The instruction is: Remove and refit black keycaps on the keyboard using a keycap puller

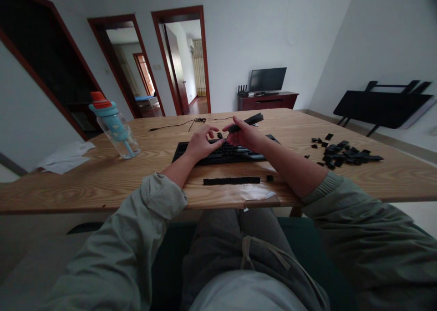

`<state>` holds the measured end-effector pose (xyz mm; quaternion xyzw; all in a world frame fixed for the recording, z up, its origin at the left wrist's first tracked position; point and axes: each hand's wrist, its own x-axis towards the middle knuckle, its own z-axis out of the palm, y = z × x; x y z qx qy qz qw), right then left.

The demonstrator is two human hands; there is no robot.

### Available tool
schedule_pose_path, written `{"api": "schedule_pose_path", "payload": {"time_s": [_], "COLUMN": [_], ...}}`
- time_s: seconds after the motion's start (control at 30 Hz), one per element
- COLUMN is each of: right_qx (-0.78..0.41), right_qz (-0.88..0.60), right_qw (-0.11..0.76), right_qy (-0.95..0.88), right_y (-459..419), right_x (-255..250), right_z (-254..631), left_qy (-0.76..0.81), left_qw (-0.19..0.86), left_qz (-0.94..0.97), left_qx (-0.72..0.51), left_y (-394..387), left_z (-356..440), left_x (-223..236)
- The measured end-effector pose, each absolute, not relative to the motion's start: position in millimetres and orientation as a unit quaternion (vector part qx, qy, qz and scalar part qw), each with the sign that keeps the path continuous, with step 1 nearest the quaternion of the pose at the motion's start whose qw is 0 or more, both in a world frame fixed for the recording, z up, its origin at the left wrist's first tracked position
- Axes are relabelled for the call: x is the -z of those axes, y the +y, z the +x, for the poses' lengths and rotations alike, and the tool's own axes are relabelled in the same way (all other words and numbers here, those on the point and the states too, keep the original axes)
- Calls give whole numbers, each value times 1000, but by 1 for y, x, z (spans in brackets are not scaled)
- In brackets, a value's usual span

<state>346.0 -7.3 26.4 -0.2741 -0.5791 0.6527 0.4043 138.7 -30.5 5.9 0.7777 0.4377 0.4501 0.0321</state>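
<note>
Head view: one camera looks forward and down over a wooden worktop (102,183) at a person's two bare hands.
Keyboard: a black keyboard (223,152) lies flat at the middle of the worktop, its cable (184,123) trailing away behind it.
Left hand: the left hand (201,143) hovers over the keyboard's upper left part, its fingers (214,130) curled and spread; I cannot tell whether they pinch anything, though a small dark keycap (220,135) shows just beside them.
Right hand: the right hand (243,137) is lifted above the keyboard, fingers closed around a long black tool (246,121) that sticks out up and to the right.
Loose row: a strip of black keys (231,180) lies on the worktop just in front of the keyboard, with a single key (269,178) next to its right end.
Keycap pile: a heap of loose black keycaps (341,154) sits well apart to the right.
Bottle: a clear water bottle (114,126) with a blue and orange top stands tilted-looking at the left, near a white cloth (64,158).
Film: a clear plastic sheet (251,193) lies at the worktop's near edge.
Risk, small parts: in my judgement a keycap slipping from the fingers could bounce off the near edge onto the lap.
Risk, forearm: the right forearm crosses close over the loose row and could sweep it away.
Risk, tool: held high, it could slip from the grip and knock keys.
</note>
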Motion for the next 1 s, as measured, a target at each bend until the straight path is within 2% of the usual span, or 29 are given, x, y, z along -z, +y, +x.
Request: {"api": "schedule_pose_path", "payload": {"time_s": [0.2, 0.6, 0.83, 1.0], "right_qx": [-656, -635, -606, -587], "right_qz": [-266, -240, -237, -238], "right_qw": [396, 358, 370, 385], "right_qy": [-585, -641, -663, -672], "right_y": [-8, -11, -8, -6], "right_x": [-26, -26, -22, -18], "right_z": [346, 345, 346, 345], "left_qy": [454, 436, 416, 420], "left_qw": [55, 182, 318, 337], "left_qz": [778, 765, 722, 713], "left_qx": [-430, -438, -453, -449], "left_y": [-29, -25, -19, -22], "left_z": [139, 137, 138, 139], "left_x": [-6, -3, -1, -3]}}
